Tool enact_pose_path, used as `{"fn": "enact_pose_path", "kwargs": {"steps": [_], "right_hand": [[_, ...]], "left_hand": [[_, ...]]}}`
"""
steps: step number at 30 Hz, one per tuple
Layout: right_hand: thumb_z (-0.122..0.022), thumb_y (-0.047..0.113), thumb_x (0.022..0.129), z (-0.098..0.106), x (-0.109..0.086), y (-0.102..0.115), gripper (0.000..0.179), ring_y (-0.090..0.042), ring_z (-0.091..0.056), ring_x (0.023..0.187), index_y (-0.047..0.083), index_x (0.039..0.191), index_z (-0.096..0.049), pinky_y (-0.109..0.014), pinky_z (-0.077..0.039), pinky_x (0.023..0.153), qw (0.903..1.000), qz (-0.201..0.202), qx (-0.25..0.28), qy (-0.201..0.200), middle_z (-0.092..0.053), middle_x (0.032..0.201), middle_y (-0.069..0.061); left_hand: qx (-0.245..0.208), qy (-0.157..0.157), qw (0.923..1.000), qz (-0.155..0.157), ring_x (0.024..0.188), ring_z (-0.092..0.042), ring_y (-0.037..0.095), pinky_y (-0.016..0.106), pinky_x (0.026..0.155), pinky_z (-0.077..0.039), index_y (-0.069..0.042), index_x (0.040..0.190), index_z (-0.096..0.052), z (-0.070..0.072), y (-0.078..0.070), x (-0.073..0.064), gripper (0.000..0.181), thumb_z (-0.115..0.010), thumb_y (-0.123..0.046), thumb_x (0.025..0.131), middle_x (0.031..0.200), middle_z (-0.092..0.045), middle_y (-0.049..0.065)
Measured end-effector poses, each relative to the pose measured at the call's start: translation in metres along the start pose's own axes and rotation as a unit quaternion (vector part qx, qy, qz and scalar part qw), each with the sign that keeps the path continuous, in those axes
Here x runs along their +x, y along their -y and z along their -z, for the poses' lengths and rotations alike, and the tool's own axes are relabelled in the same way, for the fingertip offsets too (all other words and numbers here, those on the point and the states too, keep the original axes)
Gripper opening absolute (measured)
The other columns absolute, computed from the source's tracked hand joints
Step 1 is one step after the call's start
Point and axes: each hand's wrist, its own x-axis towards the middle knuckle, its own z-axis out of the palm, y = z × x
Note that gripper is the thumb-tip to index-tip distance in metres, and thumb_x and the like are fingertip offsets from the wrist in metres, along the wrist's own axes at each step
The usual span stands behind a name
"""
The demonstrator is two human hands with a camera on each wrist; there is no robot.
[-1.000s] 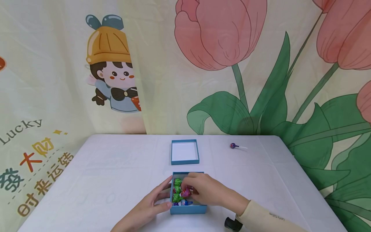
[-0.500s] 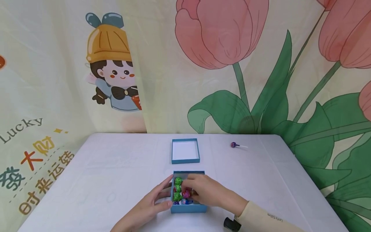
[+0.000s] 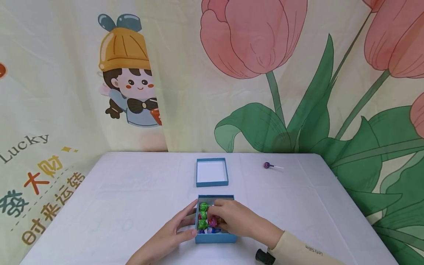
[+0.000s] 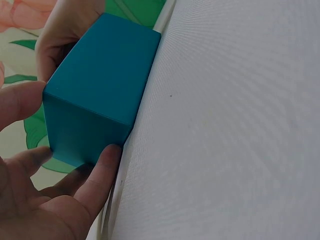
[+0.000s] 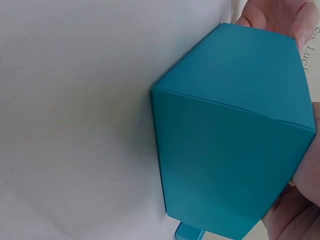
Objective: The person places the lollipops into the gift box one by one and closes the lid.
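In the head view an uncovered blue box (image 3: 216,238) stands near the table's front, with several green-wrapped lollipops (image 3: 202,224) along its left side. A blue-wrapped one (image 3: 211,230) lies at the near wall. My right hand (image 3: 237,218) reaches inside from the right, its curled fingers at a pink-wrapped lollipop (image 3: 213,222), which they seem to pinch; the fingertips are partly hidden. My left hand (image 3: 170,232) rests against the box's left wall with extended, spread fingers. The left wrist view shows those fingertips (image 4: 109,155) touching the box's outside.
Behind the box lies a blue-rimmed lid (image 3: 212,172), its white inside facing up. A single purple lollipop (image 3: 267,165) with a white stick lies at the back right of the white-covered table (image 3: 139,191). A printed curtain (image 3: 179,92) hangs behind the table.
The right hand's fingers shift very slightly within the box around the pink-wrapped lollipop. The left hand stays at the box's side. The head view tilts a little.
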Motion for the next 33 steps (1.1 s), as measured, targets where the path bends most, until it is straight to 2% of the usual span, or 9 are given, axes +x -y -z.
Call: {"fn": "enact_pose_path", "kwargs": {"steps": [8,14,24,28,33], "right_hand": [[-0.085,0.009,0.091,0.002,-0.001,-0.002,0.024,-0.001,-0.055,0.081,0.022,0.109,-0.076,-0.009,-0.049,0.073,0.9998,0.0,0.016,0.009,-0.063,0.097,0.008],[-0.086,0.007,0.09,0.006,-0.003,-0.003,0.029,-0.002,-0.061,0.085,0.02,0.114,-0.077,-0.008,-0.05,0.075,0.9994,0.002,0.032,0.014,-0.067,0.103,0.005],[-0.085,0.007,0.091,0.028,-0.007,-0.01,0.034,-0.012,-0.066,0.095,0.016,0.123,-0.076,-0.015,-0.056,0.081,0.9955,-0.024,0.091,0.01,-0.07,0.113,0.001],[-0.085,0.007,0.091,0.042,-0.013,-0.021,0.038,-0.02,-0.068,0.098,0.014,0.127,-0.075,-0.022,-0.06,0.082,0.9929,-0.027,0.116,-0.006,-0.071,0.118,-0.003],[-0.087,0.007,0.089,0.06,-0.02,-0.043,0.041,-0.023,-0.069,0.101,0.013,0.127,-0.073,-0.031,-0.063,0.082,0.9909,-0.03,0.121,-0.051,-0.071,0.116,0.0]], "left_hand": [[0.002,-0.003,1.0,0.008,0.148,-0.046,0.042,0.07,0.113,-0.04,-0.035,0.171,-0.021,0.0,-0.001,0.001,0.076,-0.063,-0.035,0.108,0.171,-0.03,0.021],[0.001,-0.004,0.9999,0.009,0.147,-0.046,0.042,0.07,0.113,-0.04,-0.033,0.171,-0.021,-0.001,-0.002,0.001,0.076,-0.063,-0.036,0.108,0.171,-0.03,0.021],[0.005,-0.005,1.0,0.004,0.148,-0.046,0.042,0.07,0.113,-0.04,-0.031,0.171,-0.021,-0.001,-0.002,0.002,0.077,-0.064,-0.035,0.107,0.171,-0.03,0.021],[0.007,-0.008,0.9999,0.007,0.148,-0.046,0.042,0.069,0.114,-0.04,-0.03,0.171,-0.021,-0.002,-0.002,0.002,0.078,-0.065,-0.035,0.107,0.171,-0.031,0.021],[0.008,-0.011,0.9999,0.009,0.147,-0.046,0.042,0.07,0.114,-0.039,-0.03,0.171,-0.021,-0.002,-0.001,0.002,0.078,-0.065,-0.035,0.107,0.17,-0.032,0.021]]}}
